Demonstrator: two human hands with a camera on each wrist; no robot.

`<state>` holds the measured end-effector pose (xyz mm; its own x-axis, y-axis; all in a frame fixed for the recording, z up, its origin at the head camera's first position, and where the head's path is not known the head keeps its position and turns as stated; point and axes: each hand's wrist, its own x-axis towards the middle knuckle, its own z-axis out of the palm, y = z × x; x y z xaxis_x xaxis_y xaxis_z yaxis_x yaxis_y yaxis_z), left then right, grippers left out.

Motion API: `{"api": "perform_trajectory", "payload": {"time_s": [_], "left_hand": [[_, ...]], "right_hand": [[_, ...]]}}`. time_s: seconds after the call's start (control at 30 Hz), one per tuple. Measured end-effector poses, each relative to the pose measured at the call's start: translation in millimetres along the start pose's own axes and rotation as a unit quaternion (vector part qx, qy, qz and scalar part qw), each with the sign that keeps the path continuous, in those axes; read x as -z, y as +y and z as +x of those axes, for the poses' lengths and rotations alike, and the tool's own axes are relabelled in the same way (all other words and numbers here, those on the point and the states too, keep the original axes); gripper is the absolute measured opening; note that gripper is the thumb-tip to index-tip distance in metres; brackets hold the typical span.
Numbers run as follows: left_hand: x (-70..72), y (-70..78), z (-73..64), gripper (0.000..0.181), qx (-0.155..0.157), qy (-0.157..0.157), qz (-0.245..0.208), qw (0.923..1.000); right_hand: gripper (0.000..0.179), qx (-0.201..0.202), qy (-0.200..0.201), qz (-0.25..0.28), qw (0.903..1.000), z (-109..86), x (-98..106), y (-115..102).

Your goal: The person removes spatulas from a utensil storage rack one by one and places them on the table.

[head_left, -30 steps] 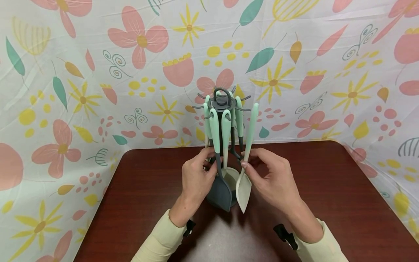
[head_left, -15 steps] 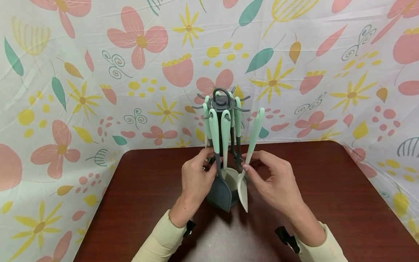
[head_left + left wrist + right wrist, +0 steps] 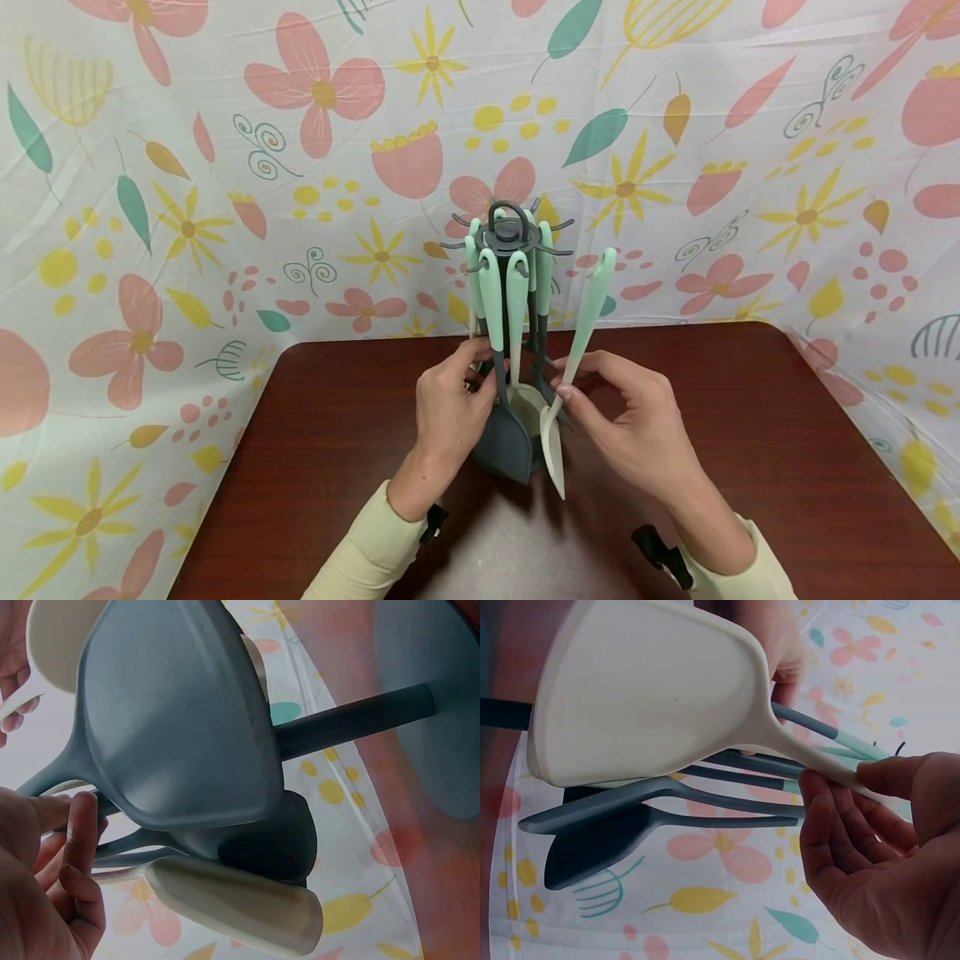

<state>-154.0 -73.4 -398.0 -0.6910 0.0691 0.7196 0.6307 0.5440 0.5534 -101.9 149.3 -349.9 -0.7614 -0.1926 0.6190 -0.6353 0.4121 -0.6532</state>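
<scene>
My right hand (image 3: 633,412) pinches the shaft of a cream spatula (image 3: 592,296) with a mint handle. Its handle leans right, off the rack's hooks, and its broad blade (image 3: 652,690) points down at the front. My left hand (image 3: 453,408) reaches in behind a hanging grey spatula (image 3: 504,442); its fingers curl round the dark pole (image 3: 352,724) of the utensil stand (image 3: 508,237). A cream ladle (image 3: 529,404) hangs between the two spatulas. In the right wrist view, the right thumb and fingertips meet on the cream shaft.
More mint-handled utensils hang round the rack, among them a cream one (image 3: 232,904) and a dark one (image 3: 262,844). The stand's round base (image 3: 431,750) rests on the dark red table (image 3: 337,433). Behind it hangs a flowered cloth (image 3: 225,167).
The cream spatula's handle has tilted right, away from the rack, and its blade has turned more edge-on. My right hand has shifted slightly right and down. The left hand has stayed put.
</scene>
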Motion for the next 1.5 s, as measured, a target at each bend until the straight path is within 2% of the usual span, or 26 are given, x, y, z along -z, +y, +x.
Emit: {"api": "perform_trajectory", "payload": {"time_s": [0.33,0.63,0.87,1.23,1.5], "left_hand": [[0.5,1.4,0.4,0.021,0.002,-0.003,-0.005,1.0],[0.7,2.0,-0.1,0.021,0.01,-0.002,0.001,1.0],[0.3,1.4,-0.1,0.021,0.01,-0.003,0.003,0.9999],[1.0,0.6,0.0,0.02,0.008,-0.006,-0.008,0.9999],[0.8,-0.2,-0.2,0.021,0.005,-0.006,-0.013,0.9999]], "right_hand": [[0.029,0.02,0.01,0.006,0.9997,-4.1,5,-4],[0.032,0.0,0.004,-0.003,1.0,-6.9,9,-4],[0.034,0.007,0.016,-0.022,0.9996,-10.1,15,3],[0.029,-0.013,0.022,-0.047,0.9986,-13.1,22,14],[0.034,-0.005,0.045,-0.079,0.9958,-15.7,24,26]]}}
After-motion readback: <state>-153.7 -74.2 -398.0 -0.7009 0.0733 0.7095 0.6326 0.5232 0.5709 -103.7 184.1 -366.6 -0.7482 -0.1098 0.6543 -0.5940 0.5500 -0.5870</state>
